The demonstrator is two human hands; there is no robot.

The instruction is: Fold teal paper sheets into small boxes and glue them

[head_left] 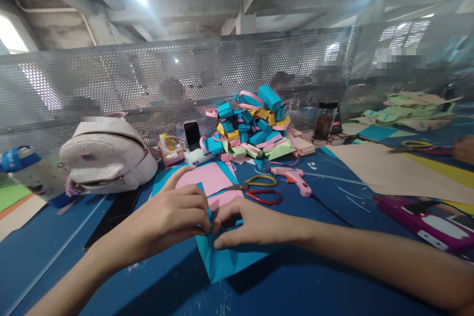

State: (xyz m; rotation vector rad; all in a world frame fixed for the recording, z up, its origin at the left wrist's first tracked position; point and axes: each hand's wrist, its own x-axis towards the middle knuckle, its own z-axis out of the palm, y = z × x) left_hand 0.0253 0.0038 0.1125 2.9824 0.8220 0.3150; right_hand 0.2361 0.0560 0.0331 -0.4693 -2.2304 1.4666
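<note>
A folded piece of blue paper point(229, 264) stands partly raised off the table in front of me, with creases along its near corner. My left hand point(177, 210) pinches its left edge, the index finger lifted away from the others. From the right, my right hand point(248, 224) grips the same fold between thumb and fingers, close against the left fingertips. The two hands cover the paper's upper part. Just beyond them lie pink paper sheets point(207, 177) and scissors point(255, 187) with one yellow and one red handle.
A pink glue gun point(294, 177) lies right of the scissors, its cord trailing rightward. Behind is a heap of folded paper pieces point(255, 123). A white backpack point(107, 158) and a bottle point(37, 177) stand left; a purple device point(425, 222) is right, near another person's hand point(463, 150).
</note>
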